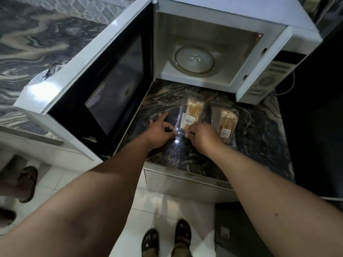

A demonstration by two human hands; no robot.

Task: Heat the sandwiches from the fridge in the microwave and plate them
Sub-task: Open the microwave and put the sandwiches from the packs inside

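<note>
A: Where are we w/ the sandwiches?

B: 2 packs are sitting on the dark marble counter (259,145), just in front of the microwave (232,19). The left sandwich pack (191,112) is lying at about 6 o'clock from the glass turntable (194,60); the right sandwich pack (227,121) is just beside it, at 3 o'clock from the 1st.

A: Hands?

B: Both are working the near end of the left pack's clear wrapper. The left hand (159,132) is pinching the plastic btwn thumb & fingers; the right hand (201,135) is pinching the same edge from the other side, fingers curled closed on it. Looks like they're pulling the seal apart, tho that's my read.

A: Microwave ready?

B: Microwave door (104,80) is hanging wide open toward 9 o'clock, and the turntable is sitting bare, nothing loaded.

A: So how far along?

B: Early, I'd say. Fetching from the fridge looks done, door's open. Left to do: unwrapping both packs, loading, heating, plating. No plate is showing anywhere in view.

A: Anything else around?

B: Sandalled feet (167,238) on the white tile floor at 6 o'clock; another sandal (27,184) at 8 o'clock.
</note>
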